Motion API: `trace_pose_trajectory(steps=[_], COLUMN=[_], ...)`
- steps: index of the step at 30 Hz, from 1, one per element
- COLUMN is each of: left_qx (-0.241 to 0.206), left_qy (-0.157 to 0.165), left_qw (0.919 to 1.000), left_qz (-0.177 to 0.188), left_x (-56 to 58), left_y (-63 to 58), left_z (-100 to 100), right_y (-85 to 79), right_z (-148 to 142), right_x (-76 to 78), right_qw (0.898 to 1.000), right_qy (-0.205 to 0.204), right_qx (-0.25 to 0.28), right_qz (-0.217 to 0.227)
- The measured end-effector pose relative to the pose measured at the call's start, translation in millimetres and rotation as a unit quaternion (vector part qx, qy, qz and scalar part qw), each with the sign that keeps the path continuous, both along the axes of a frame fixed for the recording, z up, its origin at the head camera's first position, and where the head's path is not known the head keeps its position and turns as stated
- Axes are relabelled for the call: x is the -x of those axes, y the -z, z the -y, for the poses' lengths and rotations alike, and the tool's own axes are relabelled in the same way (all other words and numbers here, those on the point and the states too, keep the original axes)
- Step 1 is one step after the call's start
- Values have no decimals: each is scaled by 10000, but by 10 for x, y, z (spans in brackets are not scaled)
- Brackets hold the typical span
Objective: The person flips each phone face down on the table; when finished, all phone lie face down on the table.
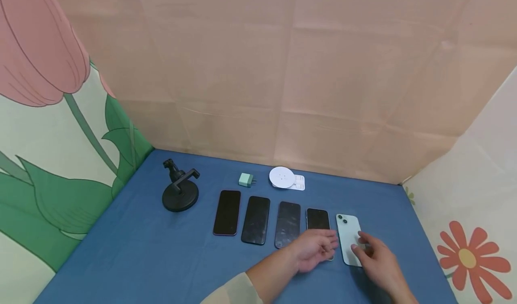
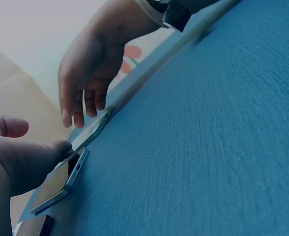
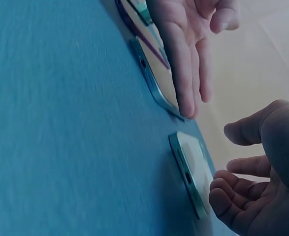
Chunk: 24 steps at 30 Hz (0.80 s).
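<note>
Lying flat, 5 phones (image 1: 348, 241), 2 hands (image 1: 316, 250) near

Holds bare left forearm (image 1: 271, 273) slantwise, from the lower edge of the head view up and to the right. Directs left hand (image 1: 317, 251) to the right, with the long fingers (image 3: 183, 81) almost straight in the right wrist view. Holds right hand (image 1: 375, 260) at the opposite slant, with wrist low at the right, fingertips up and to the left. Bends right fingers (image 3: 235, 194) loosely inward, with right thumb (image 3: 248, 130) apart from them. Has both hands near to each other, yet apart.
</note>
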<state>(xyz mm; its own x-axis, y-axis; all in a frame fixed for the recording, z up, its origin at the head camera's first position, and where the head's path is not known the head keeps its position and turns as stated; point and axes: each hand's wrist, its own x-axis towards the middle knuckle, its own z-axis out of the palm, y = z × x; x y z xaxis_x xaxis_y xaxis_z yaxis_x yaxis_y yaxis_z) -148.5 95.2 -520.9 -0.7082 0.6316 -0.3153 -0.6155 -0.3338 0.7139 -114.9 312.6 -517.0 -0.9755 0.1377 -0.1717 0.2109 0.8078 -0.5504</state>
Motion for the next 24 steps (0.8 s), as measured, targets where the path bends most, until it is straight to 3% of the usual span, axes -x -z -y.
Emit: trace_pose_trajectory(steps=[8, 18, 24], left_qx=[52, 168, 330], left_qy=[-34, -384, -462], left_qw=[10000, 9991, 9982], left_qz=[-19, -89, -178], left_x=[38, 38, 55], left_y=[-22, -72, -101], left_z=[116, 205, 295], right_y=[-2, -3, -19], right_z=[174, 381, 475], right_x=[40, 108, 133], right_qw=[9991, 9969, 9968], right_qy=[-258, -457, -470], right_qx=[186, 401, 506], right_qz=[-278, -495, -412])
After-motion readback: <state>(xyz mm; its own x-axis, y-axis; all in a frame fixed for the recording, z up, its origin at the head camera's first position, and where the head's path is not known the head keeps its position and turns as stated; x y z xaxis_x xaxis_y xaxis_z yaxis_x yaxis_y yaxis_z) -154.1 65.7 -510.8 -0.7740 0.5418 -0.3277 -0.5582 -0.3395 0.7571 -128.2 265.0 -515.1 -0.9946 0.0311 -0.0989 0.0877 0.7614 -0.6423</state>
